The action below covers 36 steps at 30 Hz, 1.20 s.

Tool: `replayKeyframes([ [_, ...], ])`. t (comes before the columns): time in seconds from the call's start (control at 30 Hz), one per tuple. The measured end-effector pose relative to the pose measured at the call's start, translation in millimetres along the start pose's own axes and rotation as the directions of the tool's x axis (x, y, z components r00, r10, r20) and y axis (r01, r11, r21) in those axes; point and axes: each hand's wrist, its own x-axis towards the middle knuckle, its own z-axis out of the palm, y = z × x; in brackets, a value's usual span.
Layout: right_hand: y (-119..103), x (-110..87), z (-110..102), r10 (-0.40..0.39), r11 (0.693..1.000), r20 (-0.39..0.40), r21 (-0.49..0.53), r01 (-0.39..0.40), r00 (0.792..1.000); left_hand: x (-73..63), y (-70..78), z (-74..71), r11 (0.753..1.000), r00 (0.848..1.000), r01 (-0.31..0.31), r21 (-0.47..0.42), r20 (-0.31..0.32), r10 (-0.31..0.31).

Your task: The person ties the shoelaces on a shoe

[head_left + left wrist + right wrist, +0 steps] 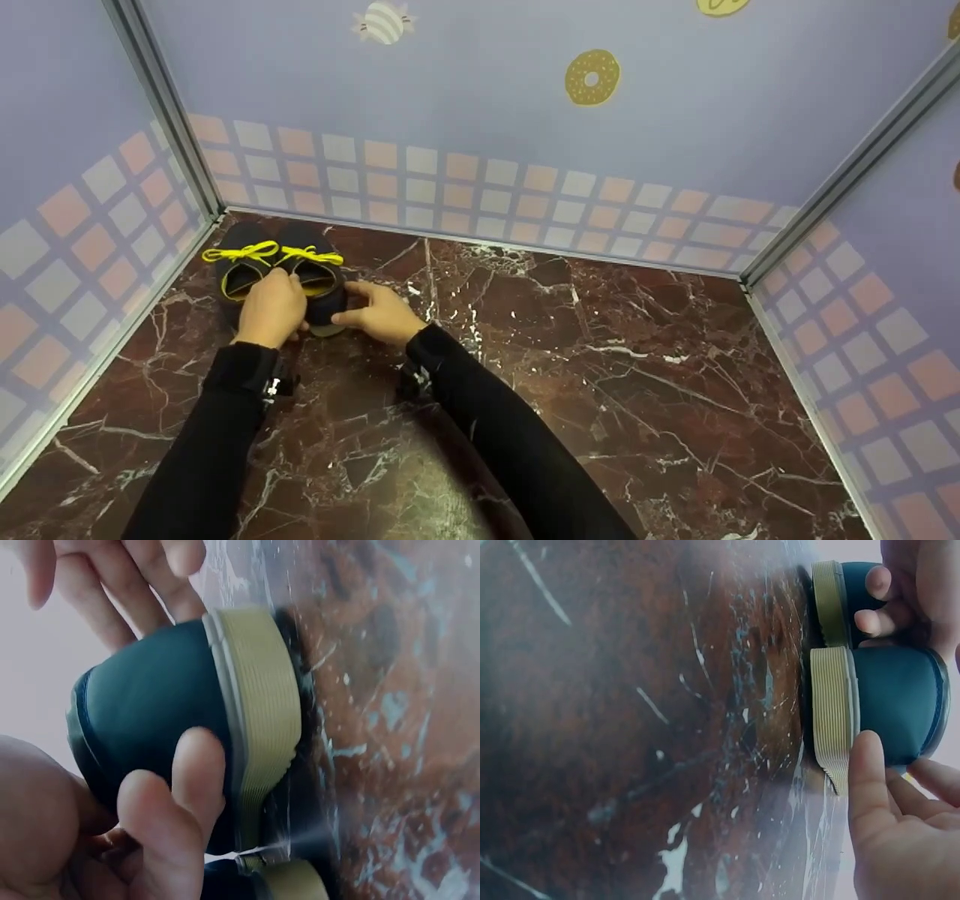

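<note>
Two dark shoes with yellow laces stand side by side on the floor, toes toward the far wall: a left shoe [241,259] and a right shoe [325,306]. My left hand [273,306] reaches in between them and pinches the right shoe at its inner side near the collar. Two of its fingertips [199,754] show against the dark heel in the left wrist view. At the outer side, my right hand [381,311] touches the same shoe, its thumb by the heel and its fingers fairly straight. The ribbed tan sole [831,709] is near or on the floor.
A left wall [45,247] and a back wall [480,112] meet in a corner just beyond the shoes. Another wall [885,360] stands to the right. Dark red marble floor [600,375] with pale veins lies between them.
</note>
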Motion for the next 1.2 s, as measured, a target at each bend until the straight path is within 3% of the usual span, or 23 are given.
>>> replayKeyframes([
  [0.3, 7, -0.7, -11, 0.001, 0.999, -0.037, 0.042, 0.001, 0.999, -3.6, 13.5, 15.2, 0.995, 1.000, 0.007, -0.096, -0.003, -0.007],
  [0.67, 13, -6.3, -16, 0.025, 0.980, -0.004, 0.199, -0.024, 1.000, -0.1, 15.1, 27.1, 0.994, 1.000, 0.015, -0.105, 0.009, -0.014],
  [0.83, 15, -13.1, -24, 0.025, 0.998, -0.039, 0.056, -0.023, 0.999, -1.9, 18.8, 29.5, 0.997, 1.000, 0.029, -0.069, -0.003, -0.029],
  [1.0, 22, -20.4, -38, -0.025, 0.992, -0.046, -0.125, 0.019, 0.999, -7.6, 26.6, 29.5, 0.999, 0.994, 0.038, -0.002, -0.099, -0.038],
  [1.1, 31, -24.9, -50, -0.072, 0.978, -0.061, -0.198, 0.059, 0.996, -9.5, 30.8, 31.9, 1.000, 0.981, -0.003, 0.016, -0.192, 0.006],
  [1.2, 43, -34.3, -64, -0.093, 0.965, -0.094, -0.254, 0.066, 0.991, -10.2, 32.5, 38.6, 0.996, 0.958, -0.082, 0.036, -0.273, 0.089],
])
